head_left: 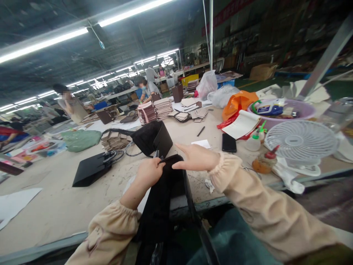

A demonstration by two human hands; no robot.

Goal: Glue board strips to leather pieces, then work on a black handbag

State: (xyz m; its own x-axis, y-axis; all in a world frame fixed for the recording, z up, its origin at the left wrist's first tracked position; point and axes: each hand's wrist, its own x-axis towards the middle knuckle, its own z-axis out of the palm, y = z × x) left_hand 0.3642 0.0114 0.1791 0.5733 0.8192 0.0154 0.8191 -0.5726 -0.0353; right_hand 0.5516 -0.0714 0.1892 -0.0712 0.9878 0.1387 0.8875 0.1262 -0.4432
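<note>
My left hand (149, 172) is closed on the upper edge of a black handbag (154, 209), thumb and fingers pinching its rim. The bag's open mouth faces up toward me, and its lower part hangs over the table's front edge. Over the far end of the rim is my right hand (197, 156), fingers stretched out and apart from the thumb, which is at or just above the edge. Just beyond stands another open black bag (162, 140). A flat black bag with looped handles (89, 169) lies to the left.
Stacked brown panels (165, 108) stand farther back on the table (55, 209). On the right are a black phone (229, 142), a squeeze bottle (253, 142), a white fan (300, 141) and a purple basin (306, 110). Several people are at other tables.
</note>
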